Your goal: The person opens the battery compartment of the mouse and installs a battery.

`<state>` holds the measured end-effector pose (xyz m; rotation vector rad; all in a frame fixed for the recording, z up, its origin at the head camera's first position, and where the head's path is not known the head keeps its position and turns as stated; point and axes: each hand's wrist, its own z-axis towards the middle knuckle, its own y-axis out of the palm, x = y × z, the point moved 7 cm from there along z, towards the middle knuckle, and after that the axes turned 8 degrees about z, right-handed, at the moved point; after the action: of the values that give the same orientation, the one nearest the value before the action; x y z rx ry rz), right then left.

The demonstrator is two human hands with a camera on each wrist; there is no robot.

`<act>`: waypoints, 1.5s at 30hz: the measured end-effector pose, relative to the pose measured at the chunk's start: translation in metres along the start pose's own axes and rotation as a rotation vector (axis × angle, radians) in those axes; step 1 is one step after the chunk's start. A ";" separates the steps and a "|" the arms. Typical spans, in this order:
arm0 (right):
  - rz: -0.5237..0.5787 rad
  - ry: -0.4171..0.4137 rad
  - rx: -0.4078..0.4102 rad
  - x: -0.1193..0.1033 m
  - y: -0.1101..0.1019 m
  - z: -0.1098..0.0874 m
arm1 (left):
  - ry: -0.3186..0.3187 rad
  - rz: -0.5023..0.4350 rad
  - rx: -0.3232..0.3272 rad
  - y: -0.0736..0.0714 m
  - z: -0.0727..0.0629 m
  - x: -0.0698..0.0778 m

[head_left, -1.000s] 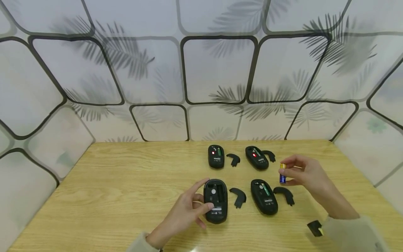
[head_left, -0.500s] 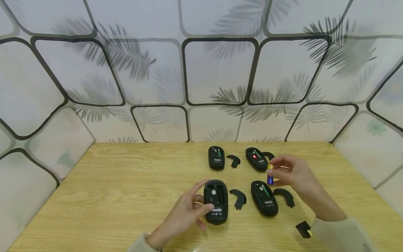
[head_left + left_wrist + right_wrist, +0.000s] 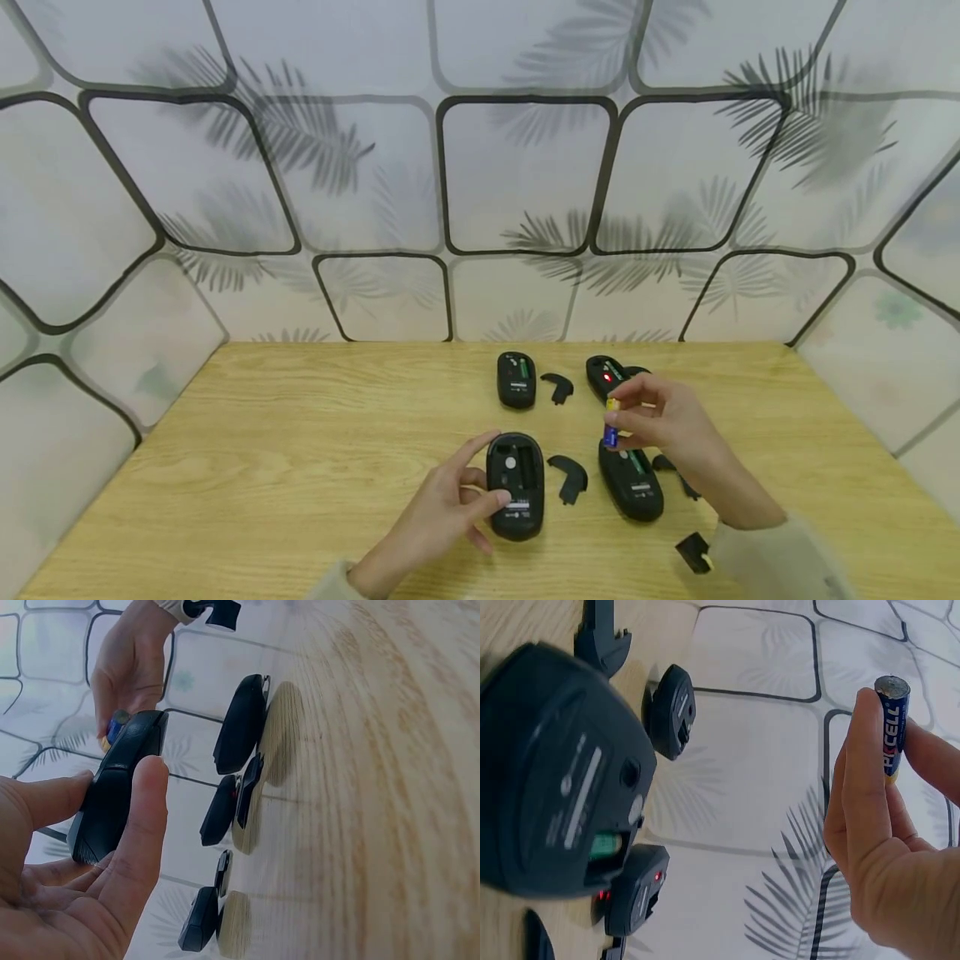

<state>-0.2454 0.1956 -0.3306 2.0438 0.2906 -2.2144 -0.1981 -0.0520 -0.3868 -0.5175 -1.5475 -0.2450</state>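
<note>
In the head view my left hand (image 3: 453, 504) grips a black computer mouse (image 3: 516, 518) bottom side up, its long battery slot uncovered with no battery visible inside. The left wrist view shows that mouse (image 3: 112, 791) raised above the table between thumb and fingers. My right hand (image 3: 671, 433) pinches a blue and yellow battery (image 3: 611, 433) upright between thumb and fingers, apart from the held mouse. Below it lies another overturned mouse (image 3: 637, 492) with a green battery in its slot. A curved black battery cover (image 3: 570, 479) lies between the two mice.
Farther back lie two more overturned mice, one mouse (image 3: 516, 387) at left and a mouse (image 3: 600, 371) glowing red, partly hidden by my right hand. Another cover (image 3: 558, 387) lies between them. A patterned backdrop (image 3: 525, 175) stands behind the wooden table (image 3: 300, 433).
My right hand has moved left with the battery, from right of the mice to above the front right mouse. My left hand keeps holding its mouse almost still.
</note>
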 end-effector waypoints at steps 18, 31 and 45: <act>0.098 -0.005 -0.079 0.004 0.043 0.006 | -0.014 -0.001 0.011 0.000 0.000 -0.002; 0.102 -0.023 -0.136 0.002 0.062 0.007 | -0.018 -0.010 0.010 0.000 0.000 -0.003; -0.012 -0.150 -0.190 -0.004 0.080 0.004 | -0.045 -0.036 -0.005 0.001 0.000 -0.006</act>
<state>-0.2323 0.1168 -0.3308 1.7749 0.4792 -2.2354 -0.1975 -0.0520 -0.3925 -0.5021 -1.6013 -0.2659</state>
